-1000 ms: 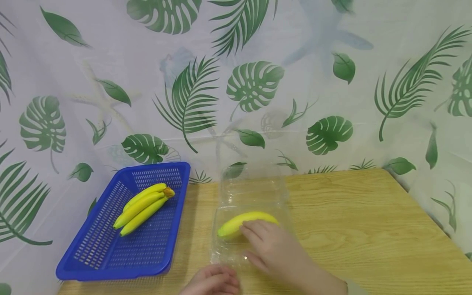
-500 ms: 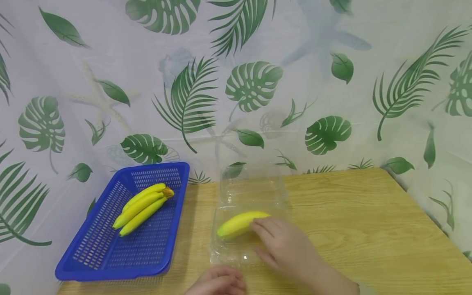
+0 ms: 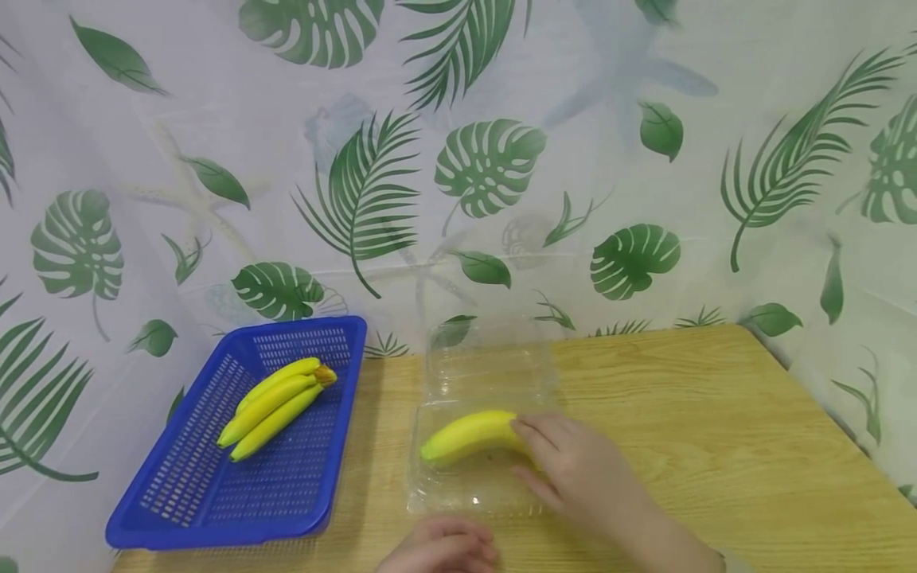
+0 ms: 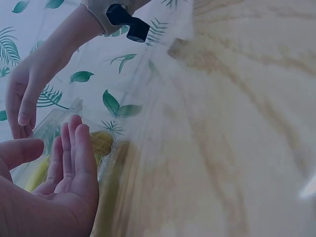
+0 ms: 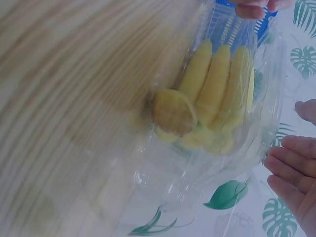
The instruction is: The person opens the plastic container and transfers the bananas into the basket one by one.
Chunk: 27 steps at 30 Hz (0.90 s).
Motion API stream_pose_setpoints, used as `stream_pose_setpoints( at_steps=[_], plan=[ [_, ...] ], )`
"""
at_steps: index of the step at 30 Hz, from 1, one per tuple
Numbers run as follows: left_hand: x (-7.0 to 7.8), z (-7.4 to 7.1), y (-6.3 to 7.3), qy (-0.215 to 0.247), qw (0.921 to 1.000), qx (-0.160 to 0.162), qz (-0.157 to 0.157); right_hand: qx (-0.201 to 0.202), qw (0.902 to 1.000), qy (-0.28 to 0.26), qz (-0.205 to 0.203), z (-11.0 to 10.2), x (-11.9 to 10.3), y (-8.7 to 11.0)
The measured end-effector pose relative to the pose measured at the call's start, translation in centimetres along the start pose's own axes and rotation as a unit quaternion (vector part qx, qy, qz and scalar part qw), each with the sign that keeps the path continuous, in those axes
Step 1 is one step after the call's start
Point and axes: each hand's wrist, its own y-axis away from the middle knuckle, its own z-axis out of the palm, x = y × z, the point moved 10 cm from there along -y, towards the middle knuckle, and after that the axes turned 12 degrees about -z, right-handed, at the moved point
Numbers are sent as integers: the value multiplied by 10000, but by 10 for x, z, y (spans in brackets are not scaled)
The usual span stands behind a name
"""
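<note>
A bunch of yellow bananas (image 3: 469, 436) with a brown stem lies in an open clear plastic clamshell box (image 3: 437, 497). In the right wrist view several bananas (image 5: 215, 91) of it show through the plastic. My right hand (image 3: 580, 469) is over the box's right end, overlapping the end of the bunch; its fingers (image 5: 291, 160) extend loosely beside the clear wall, thumb apart. My left hand (image 3: 444, 545) lies in front of the box's near edge, and in the left wrist view its fingers (image 4: 84, 153) are extended, holding nothing.
A blue plastic basket (image 3: 333, 477) stands to the left, with another bunch of yellow bananas (image 3: 279, 406) inside. The box's clear lid (image 3: 490, 362) stands raised at the back. A leaf-patterned white sheet (image 3: 401, 207) hangs behind the wooden table (image 3: 680, 446).
My right hand has slid right along the bunch toward its end, uncovering more of the middle. My left hand has shifted slightly right. The bananas stay in the box.
</note>
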Motion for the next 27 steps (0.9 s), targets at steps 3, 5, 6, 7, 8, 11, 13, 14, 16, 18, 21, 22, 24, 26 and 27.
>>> stream_pose_setpoints(
  at_steps=[3,5,6,7,8,11,13,14,16,18,21,22,24,26,27],
  plan=[
    [-3,3,-3,17,10000,15,-59,7,9999,91,52,-2,3,3],
    [-5,4,-5,36,9999,73,-103,33,9999,121,69,-4,5,5],
    [-5,4,-6,5,9999,116,-82,44,9999,123,78,-4,5,6],
    [-5,5,-6,6,9999,150,-85,50,9999,121,93,-5,6,7],
    [-5,6,-7,1,9998,177,-71,44,9998,123,114,-5,7,8],
    [-5,9,-10,-22,9998,198,-19,-4,9997,162,206,-5,10,12],
    [-6,11,-12,1,9999,169,-35,-48,9995,189,264,-5,12,15],
    [-6,12,-13,-2,9999,145,-41,-70,9993,216,282,-6,13,16],
    [-6,14,-16,-25,9999,98,-28,-92,9992,213,318,-6,15,18],
    [-6,16,-18,-67,10000,43,-2,-108,9992,200,326,-6,16,21],
    [-5,19,-19,-85,9999,-29,49,-119,9992,171,343,-7,18,24],
    [-5,20,-19,-59,10000,-51,47,-115,9992,173,340,-7,19,25],
    [-5,22,-20,-18,10000,-66,65,-100,9992,175,331,-8,19,27],
    [-5,25,-20,33,10000,-47,62,-78,9992,198,337,-9,20,30],
    [-5,25,-20,44,10000,-17,65,-68,9992,213,345,-9,20,31]
  ],
)
